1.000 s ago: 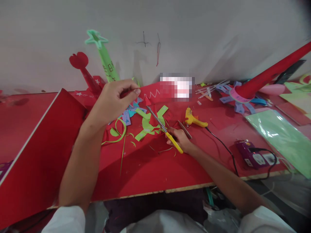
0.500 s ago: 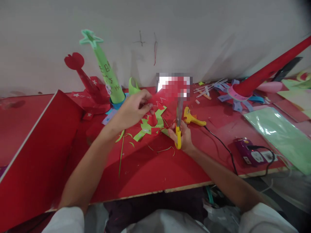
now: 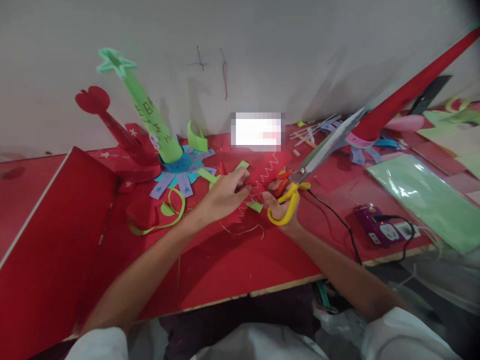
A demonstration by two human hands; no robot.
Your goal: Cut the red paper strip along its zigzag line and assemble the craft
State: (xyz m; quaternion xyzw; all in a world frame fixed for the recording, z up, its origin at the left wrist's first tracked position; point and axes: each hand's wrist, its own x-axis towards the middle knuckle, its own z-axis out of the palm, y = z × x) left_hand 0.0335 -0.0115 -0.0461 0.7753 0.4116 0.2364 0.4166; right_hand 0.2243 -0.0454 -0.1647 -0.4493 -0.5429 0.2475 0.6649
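Several white zigzags are already running along the red paper at frame centre; whether any are cut, I cannot tell. The left hand is pinching it, the right hand grasping yellow-handled scissors.

As I observe: plain grey wall at 12 o'clock, soft shadows towards 1. Red-topped table beneath; front edge at 6 unpainted. Red panel at 8, pale-edged.

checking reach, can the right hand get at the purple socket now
Probably not freely: the right hand holds yellow-handled scissors, and the black cord crosses the way to the purple socket.
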